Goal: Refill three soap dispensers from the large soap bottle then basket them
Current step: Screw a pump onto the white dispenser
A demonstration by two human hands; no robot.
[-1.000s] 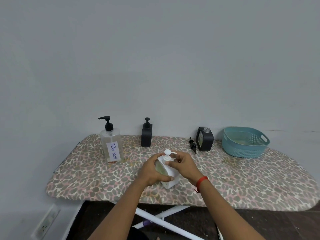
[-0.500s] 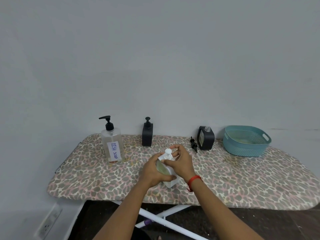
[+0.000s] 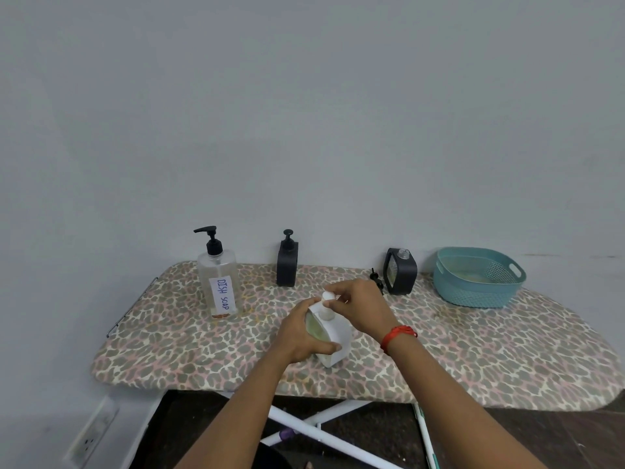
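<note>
- Head view: white dispenser (image 3: pixel 333 336) stands upright near the front middle of the ironing board (image 3: pixel 169 333); left hand (image 3: pixel 301 333) has fingers and thumb wrapped round its body; right hand (image 3: pixel 362 309) pinches the pump head (image 3: pixel 327 299) between curled fingertips.
- Step in hand, as judged: turning the pump at the neck; whether it is going on or coming off cannot be told.
- Advice: keep the base flat on the board and the left grip firm but not squeezing; turn the collar rather than the nozzle; keep the pump straight so the thread seats; soap on the fingers could cause a slip.
- Appearance: squat white body with rounded corners; side window shows pale yellow-green liquid; white pump, nozzle hidden by the fingers.
- Large soap bottle (image 3: pixel 221 286), clear with a black pump and a "DISH SOAP" label, stands apart to the left; looks nearly empty, with a brownish trace at the bottom.
- Black dispenser (image 3: pixel 287 265), pump fitted, stands by the wall behind.
- Second black dispenser (image 3: pixel 400 270) stands to the right with its neck open; loose pump (image 3: pixel 376 280) lies just beside it.
- Teal basket (image 3: pixel 473 292) sits far right; no dispenser in it.
- Red band (image 3: pixel 397 335) on the right wrist.
</note>
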